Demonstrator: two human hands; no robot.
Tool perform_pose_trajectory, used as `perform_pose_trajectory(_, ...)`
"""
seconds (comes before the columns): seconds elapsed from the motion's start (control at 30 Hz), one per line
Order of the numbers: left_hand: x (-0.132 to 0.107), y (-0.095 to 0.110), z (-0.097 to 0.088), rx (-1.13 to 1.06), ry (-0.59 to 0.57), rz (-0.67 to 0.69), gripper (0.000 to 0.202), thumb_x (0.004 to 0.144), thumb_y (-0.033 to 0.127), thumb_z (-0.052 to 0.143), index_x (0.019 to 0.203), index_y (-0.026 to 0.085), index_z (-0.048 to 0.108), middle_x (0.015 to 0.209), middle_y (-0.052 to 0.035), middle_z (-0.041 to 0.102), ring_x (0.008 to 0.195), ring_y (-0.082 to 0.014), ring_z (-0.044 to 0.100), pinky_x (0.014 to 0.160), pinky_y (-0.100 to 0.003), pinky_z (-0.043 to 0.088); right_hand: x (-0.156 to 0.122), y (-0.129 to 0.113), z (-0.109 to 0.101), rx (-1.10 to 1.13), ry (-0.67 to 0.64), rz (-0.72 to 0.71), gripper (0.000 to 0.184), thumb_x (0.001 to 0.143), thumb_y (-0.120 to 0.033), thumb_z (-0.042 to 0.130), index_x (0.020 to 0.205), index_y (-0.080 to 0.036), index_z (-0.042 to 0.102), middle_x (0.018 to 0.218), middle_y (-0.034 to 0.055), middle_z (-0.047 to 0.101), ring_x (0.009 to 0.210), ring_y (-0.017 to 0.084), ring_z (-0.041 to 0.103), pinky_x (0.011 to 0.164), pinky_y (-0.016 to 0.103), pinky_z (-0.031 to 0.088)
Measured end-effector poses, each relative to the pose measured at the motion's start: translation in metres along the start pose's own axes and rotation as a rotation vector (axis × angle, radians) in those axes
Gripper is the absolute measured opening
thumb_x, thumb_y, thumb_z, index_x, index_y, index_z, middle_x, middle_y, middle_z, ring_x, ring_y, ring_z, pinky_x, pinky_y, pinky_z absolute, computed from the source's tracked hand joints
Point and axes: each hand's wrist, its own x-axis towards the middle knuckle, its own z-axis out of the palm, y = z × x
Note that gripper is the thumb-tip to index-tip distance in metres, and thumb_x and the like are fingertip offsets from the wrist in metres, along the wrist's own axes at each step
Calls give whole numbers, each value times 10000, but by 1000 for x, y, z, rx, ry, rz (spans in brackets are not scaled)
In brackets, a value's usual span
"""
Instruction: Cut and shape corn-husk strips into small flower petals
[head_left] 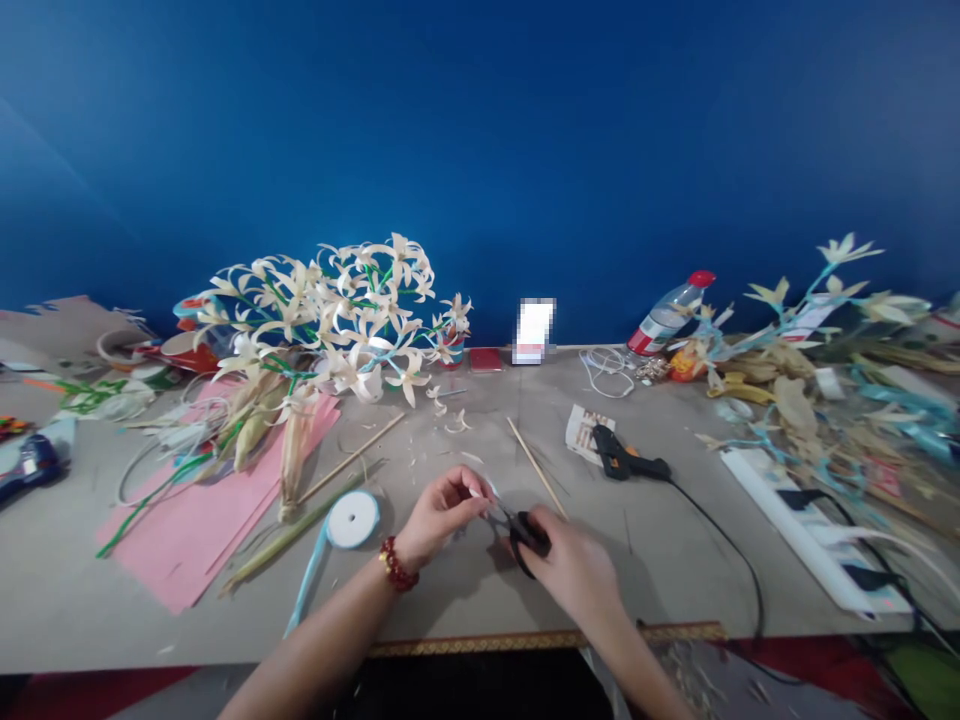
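Note:
My right hand [577, 570] grips a pair of scissors [525, 535] by its black handles, the blades pointing up and left toward my other hand. With thumb and fingertips pressed together, my left hand [446, 510] pinches a small pale strip [480, 491], apparently a petal piece, close to the blades. Whether the blades touch it I cannot make out. A beaded red bracelet [397, 565] circles the left wrist. Left of that wrist lies a roll of light blue tape [352, 519] with its loose end trailing toward me. Curled pale scraps [455, 422] lie beyond my hands.
White handmade flowers [360, 320] crowd the back left above pink paper sheets [180, 540]. Thin sticks [536, 465] lie ahead. To the right are a corded glue gun [626, 460], a power strip [795, 530], a tilted bottle [667, 315] and more flowers [810, 300]. A phone-like screen [533, 330] stands behind.

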Motion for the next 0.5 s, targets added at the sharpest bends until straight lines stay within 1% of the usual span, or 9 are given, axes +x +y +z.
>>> perform_pose_trajectory(0.03,0,0,0,2,-6,4,246,779,291,764,780,147,565,820,-43,663,670,-99,563,653,-215,432,1,-1,1,38,0,-1,208,768,-409,678,732,-230,578,648,2,644,595,193,603,524,246,325)
perform_pose_trajectory(0.1,-1,-2,0,7,-19,4,250,781,299,762,789,147,564,807,-37,656,658,-96,559,642,-213,435,2,-2,5,203,-14,-10,269,780,-439,674,698,-223,538,627,-11,604,580,172,565,524,241,335)
perform_pose_trajectory(0.2,-2,-5,-1,41,-13,-24,254,780,315,762,811,144,577,796,-33,645,660,-102,567,638,-215,441,3,-2,9,593,-97,-12,334,782,-476,681,685,-216,494,596,-39,528,553,138,503,525,230,367)
perform_pose_trajectory(0.27,-2,-6,-1,69,6,-51,272,768,340,770,806,141,589,768,-26,636,648,-105,568,635,-218,444,2,-3,8,819,-130,33,345,755,-488,712,721,-210,511,632,-35,542,579,135,514,553,234,405)
perform_pose_trajectory(0.3,-2,-7,0,81,12,-66,280,764,354,771,802,140,595,750,-23,634,638,-105,566,634,-220,443,2,-4,6,894,-120,65,339,745,-481,727,752,-205,529,671,-23,571,608,140,534,578,239,423)
perform_pose_trajectory(0.4,-2,-6,2,117,10,-95,291,768,387,759,796,138,613,707,-20,643,619,-103,555,638,-224,435,4,-11,-2,1000,-29,113,306,731,-414,756,857,-199,578,812,14,647,702,154,581,651,250,445)
perform_pose_trajectory(0.43,-2,-6,2,129,11,-98,294,767,394,757,791,137,616,697,-19,644,615,-103,551,635,-226,430,6,-13,-4,1005,-19,106,297,726,-390,760,875,-201,585,830,15,655,701,152,580,645,248,442)
perform_pose_trajectory(0.5,-3,-7,3,149,12,-100,306,758,407,760,783,135,621,677,-12,634,610,-104,544,624,-227,420,11,-16,-5,990,-40,72,283,712,-346,768,878,-207,585,819,6,655,659,139,562,608,241,431)
